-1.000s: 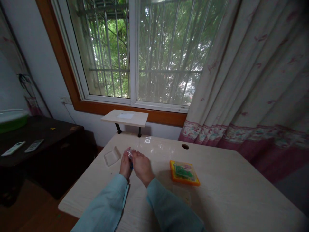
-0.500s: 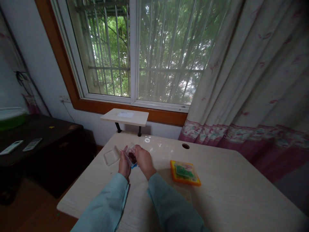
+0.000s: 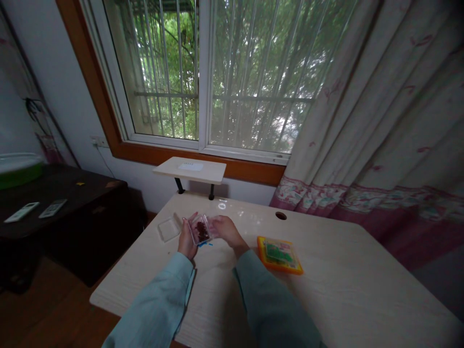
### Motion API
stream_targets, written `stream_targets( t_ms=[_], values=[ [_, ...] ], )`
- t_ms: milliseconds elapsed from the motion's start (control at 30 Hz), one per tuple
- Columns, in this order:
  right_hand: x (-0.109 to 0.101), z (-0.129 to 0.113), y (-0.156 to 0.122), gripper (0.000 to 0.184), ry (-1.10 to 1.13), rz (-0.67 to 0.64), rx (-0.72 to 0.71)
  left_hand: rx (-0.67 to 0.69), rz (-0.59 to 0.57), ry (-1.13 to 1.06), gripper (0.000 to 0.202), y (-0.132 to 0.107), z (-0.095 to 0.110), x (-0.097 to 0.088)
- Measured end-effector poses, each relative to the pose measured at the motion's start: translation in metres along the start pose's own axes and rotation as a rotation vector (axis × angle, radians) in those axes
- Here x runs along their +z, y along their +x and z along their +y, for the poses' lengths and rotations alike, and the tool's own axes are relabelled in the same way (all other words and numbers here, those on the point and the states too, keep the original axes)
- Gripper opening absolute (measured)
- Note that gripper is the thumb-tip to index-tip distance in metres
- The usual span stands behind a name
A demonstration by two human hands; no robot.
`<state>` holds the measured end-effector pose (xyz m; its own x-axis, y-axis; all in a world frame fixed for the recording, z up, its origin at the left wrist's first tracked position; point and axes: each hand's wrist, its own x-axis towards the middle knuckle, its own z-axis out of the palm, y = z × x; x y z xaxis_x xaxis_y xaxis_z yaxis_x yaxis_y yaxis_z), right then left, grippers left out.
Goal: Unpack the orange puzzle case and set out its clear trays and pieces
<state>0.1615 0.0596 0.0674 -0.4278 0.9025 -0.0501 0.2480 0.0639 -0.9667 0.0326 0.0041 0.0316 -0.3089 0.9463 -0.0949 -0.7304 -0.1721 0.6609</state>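
My left hand [image 3: 187, 240] is closed around the left side of a small clear plastic box [image 3: 195, 238], which it holds tilted above the table. Dark red small pieces [image 3: 202, 231] lie inside the box. My right hand [image 3: 225, 228] is at the box's right side, its fingers pinching a see-through part there; whether that is its lid or a separate piece is unclear. Some small blue pieces [image 3: 205, 244] show on the table just below the box. Left of my left hand, another clear plastic box [image 3: 168, 230] lies opened on the table.
On the right of the pale table [image 3: 326, 280] lies an orange case [image 3: 266, 261] with a clear box of green pieces [image 3: 280, 251] on top. A small raised shelf [image 3: 203, 170] stands at the back, near a round cable hole [image 3: 281, 216]. Two remotes [image 3: 52, 208] lie on a dark table.
My right hand has drawn back to the right, so the box's opening and its dark red pieces show more fully. My left hand keeps hold of the box. The view has shifted slightly.
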Motion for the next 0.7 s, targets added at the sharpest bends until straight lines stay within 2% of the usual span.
stream_targets(
  t_ms=[167,367,700],
  values=[
    [-0.009,-0.010,-0.011,0.020,0.225,-0.154,0.152,-0.081,-0.070,-0.046,0.061,0.000,0.003,-0.003],
    [-0.019,-0.017,-0.020,0.019,0.415,-0.282,0.242,-0.134,-0.141,-0.082,0.062,-0.001,0.005,-0.006],
    [-0.022,-0.006,-0.029,0.025,0.523,-0.408,0.275,-0.180,-0.186,-0.091,0.059,-0.003,0.007,-0.006]
  ],
)
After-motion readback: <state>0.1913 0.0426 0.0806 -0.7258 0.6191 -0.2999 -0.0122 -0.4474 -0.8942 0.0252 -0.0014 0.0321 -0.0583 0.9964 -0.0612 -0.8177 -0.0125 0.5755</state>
